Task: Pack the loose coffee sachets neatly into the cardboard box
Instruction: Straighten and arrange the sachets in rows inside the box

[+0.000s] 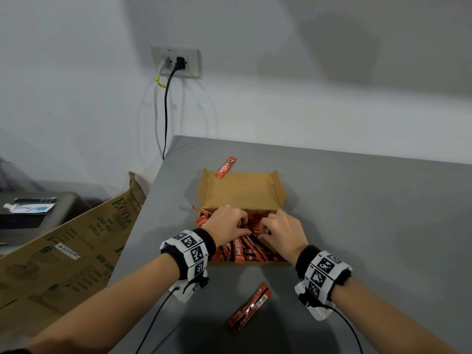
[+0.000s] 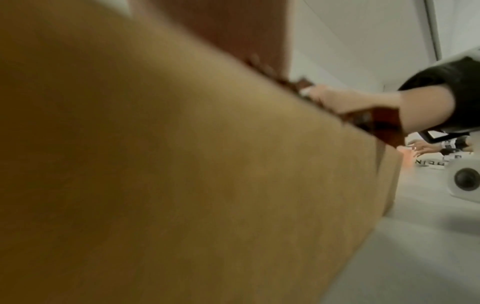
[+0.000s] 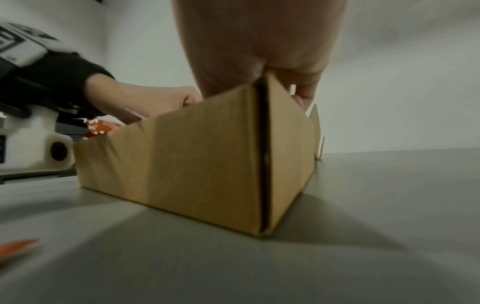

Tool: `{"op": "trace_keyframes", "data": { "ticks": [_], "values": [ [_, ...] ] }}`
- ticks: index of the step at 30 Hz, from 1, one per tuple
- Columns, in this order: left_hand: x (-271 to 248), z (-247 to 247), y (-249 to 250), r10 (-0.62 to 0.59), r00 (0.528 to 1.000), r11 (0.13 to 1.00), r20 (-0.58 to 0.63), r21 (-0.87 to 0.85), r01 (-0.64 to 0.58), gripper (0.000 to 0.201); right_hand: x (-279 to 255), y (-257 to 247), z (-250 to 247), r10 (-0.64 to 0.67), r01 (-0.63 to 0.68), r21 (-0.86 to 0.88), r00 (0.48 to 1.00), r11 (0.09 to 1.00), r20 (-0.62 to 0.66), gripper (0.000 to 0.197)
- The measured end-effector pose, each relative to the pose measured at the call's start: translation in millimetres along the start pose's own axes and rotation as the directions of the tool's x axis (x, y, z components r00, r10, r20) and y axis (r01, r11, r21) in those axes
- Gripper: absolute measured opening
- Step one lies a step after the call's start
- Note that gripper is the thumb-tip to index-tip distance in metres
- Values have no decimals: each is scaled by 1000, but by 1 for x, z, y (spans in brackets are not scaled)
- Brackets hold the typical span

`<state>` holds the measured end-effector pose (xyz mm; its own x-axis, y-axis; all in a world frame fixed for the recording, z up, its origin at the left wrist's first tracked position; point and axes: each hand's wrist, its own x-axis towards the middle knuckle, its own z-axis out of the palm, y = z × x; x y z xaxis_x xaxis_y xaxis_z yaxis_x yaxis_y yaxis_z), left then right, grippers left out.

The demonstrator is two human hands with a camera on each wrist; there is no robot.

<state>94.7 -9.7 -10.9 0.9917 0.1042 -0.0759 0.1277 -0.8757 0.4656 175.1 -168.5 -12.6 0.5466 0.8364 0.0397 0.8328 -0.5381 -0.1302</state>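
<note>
The two forearms enter from the bottom of the head view, each wrist wrapped in a black band with a marker cuff. The left hand [image 1: 227, 223] and the right hand [image 1: 282, 229] meet over the open cardboard box [image 1: 279, 190], knuckles up and fingers curled down into the heap of red coffee sachets [image 1: 240, 249]. Each hand appears to pinch or gather sachets, though the fingertips are hidden among the packets, so the exact grip cannot be told. The hands work from opposite sides, probably to draw the jumbled sachets together and line them up.

The box sits on the grey counter [image 1: 357, 213] with its lid folded back flat behind it, which leaves the tray fully open to both hands. The sachets lie crosswise and overlap, and several poke over the left and near walls, so the packing is judged not yet neat.

Three sachets remain outside: two lie together on the counter near the person [image 1: 249, 309], between the forearms, and one rests at the far left corner of the lid [image 1: 225, 167]. These are judged still to be packed.

A large printed carton [image 1: 71, 241] leans beside the counter on the left. A wall socket [image 1: 176, 62] with two plugged cables sits above.
</note>
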Motion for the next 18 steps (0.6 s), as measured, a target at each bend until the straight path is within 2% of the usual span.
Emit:
{"op": "trace_keyframes", "data": {
  "ticks": [3, 7, 11, 15, 18],
  "values": [
    [-1, 3, -1, -10, 1000, 1000, -22, 6, 10, 25, -2, 6, -5, 16, -16, 29, 1000, 999, -16, 29],
    [-1, 3, -1, -4, 999, 1000, -33, -23, 3, 23, -13, 26, -17, 101, -107, 80, 992, 991, 78, 38],
    [0, 3, -2, -6, 1000, 999, -23, -43, 5, 22, -18, 34, -16, 131, -168, 244, 978, 955, 160, 27],
    [-1, 3, -2, -5, 1000, 999, -12, -45, 4, 21, -17, 26, -6, 253, -267, 361, 964, 894, 87, 16],
    [0, 2, -2, -9, 1000, 999, 1, -36, 9, 22, -18, 21, 0, 312, -317, 339, 948, 886, 69, 14]
  ]
}}
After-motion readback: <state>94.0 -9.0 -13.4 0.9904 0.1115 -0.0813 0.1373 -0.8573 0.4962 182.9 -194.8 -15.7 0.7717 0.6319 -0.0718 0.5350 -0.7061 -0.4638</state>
